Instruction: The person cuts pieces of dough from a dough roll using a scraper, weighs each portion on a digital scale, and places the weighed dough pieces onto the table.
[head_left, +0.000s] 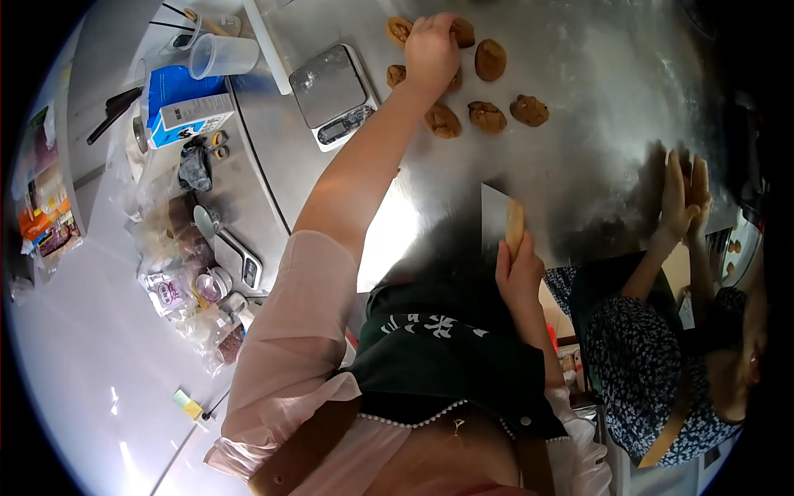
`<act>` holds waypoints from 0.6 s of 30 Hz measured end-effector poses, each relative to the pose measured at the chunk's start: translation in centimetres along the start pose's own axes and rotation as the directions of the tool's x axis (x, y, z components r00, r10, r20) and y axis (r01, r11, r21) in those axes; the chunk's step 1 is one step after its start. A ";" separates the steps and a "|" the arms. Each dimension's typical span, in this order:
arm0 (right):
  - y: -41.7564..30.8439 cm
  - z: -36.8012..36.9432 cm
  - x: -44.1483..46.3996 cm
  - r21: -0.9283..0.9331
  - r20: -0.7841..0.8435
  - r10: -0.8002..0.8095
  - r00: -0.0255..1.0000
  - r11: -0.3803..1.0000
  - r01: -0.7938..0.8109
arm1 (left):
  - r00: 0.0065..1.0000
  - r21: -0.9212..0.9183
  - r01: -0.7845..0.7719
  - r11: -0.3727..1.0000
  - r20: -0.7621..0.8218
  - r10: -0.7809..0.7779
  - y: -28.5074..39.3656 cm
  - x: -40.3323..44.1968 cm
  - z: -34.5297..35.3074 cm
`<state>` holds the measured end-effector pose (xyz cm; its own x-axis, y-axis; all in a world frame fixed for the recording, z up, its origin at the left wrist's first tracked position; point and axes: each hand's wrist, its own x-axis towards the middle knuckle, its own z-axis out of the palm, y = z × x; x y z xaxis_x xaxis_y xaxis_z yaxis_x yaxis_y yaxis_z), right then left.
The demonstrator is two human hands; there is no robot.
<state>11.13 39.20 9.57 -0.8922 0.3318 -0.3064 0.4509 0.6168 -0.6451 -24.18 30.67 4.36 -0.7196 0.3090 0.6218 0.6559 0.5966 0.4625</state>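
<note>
My left hand [435, 51] reaches to the far side of the metal worktop, its fingers curled down at a brown dough piece [463, 33]. The hand partly hides this piece and its neighbours. Several more brown lumps of dough lie around it, among them an oval piece [490, 60], one nearer me [442, 121] and one at the right [529, 111]. Close to my apron, my right hand [521, 273] grips the wooden handle of a dough scraper [495, 217]. Its flat metal blade stands at the worktop's near side.
A digital scale [335, 95] stands left of the dough, with a second scale [238, 258] further left. Plastic tubs [223, 56] and a blue-and-white carton [190, 117] crowd the left side. At the right, a co-worker's hands [686, 194] are over the floury worktop [612, 74].
</note>
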 end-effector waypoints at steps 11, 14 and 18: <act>0.6 1.2 1.2 -0.031 -0.020 -0.082 0.996 0.996 0.081 | 0.781 0.012 0.531 0.847 0.381 -0.495 0.3 -16.3 -15.8; 0.4 1.9 2.1 -0.029 0.009 -0.103 0.995 0.994 0.103 | 0.728 0.033 0.589 0.807 0.412 -0.548 0.6 -19.2 -16.2; 0.1 2.4 2.3 -0.063 0.009 -0.112 0.994 0.992 0.112 | 0.826 0.035 0.419 0.907 0.401 -0.397 -0.5 -20.7 -15.0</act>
<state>9.01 38.31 7.14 -0.9372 0.2543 -0.2388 0.3488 0.6936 -0.6303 -6.17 12.87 0.69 -0.9459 0.3153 0.0771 0.2858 0.6967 0.6580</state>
